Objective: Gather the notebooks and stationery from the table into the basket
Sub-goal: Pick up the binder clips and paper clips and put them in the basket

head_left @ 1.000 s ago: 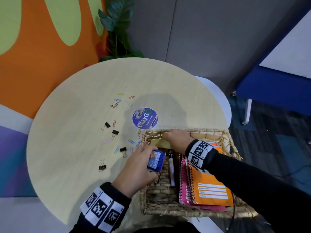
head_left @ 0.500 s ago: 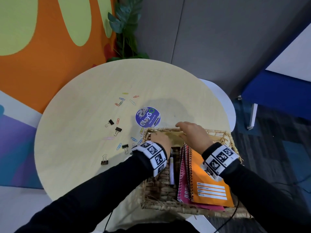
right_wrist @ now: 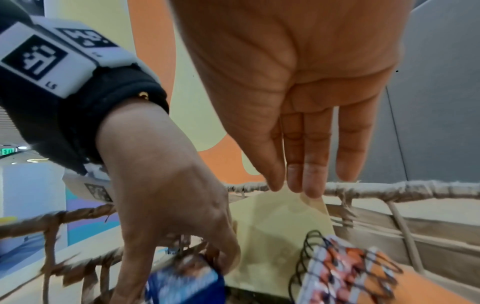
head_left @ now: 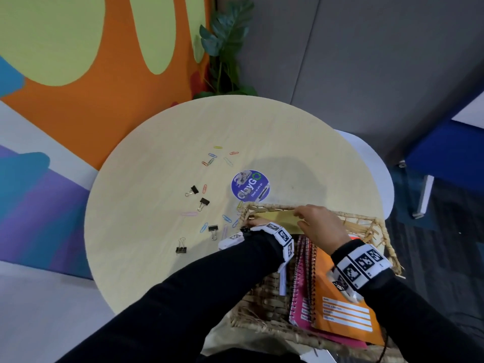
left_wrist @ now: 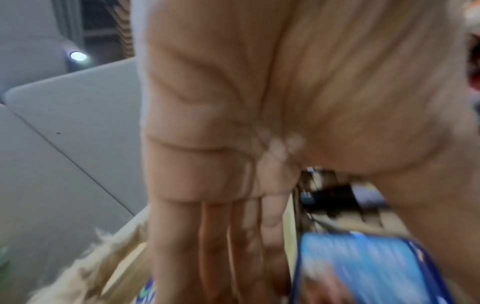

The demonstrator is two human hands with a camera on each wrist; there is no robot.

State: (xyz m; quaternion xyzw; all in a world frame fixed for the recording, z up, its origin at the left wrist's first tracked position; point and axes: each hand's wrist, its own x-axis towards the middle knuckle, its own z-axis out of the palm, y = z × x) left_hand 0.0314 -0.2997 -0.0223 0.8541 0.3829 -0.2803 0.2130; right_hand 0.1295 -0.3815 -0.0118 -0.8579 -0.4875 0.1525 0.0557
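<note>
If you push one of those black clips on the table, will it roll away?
Probably not. Each black binder clip lies on its flat-sided body with wire handles sticking out, so it would likely slide on the smooth round wooden table. It looks small and probably light.

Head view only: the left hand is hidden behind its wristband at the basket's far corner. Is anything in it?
Observer: The right wrist view shows the left hand with fingertips on a blue box inside the basket; the grip itself is blurred.
Operator: And the right hand's fingers?
Observer: The right hand has straight fingers, tips touching the top edge of an upright yellow sheet.
</note>
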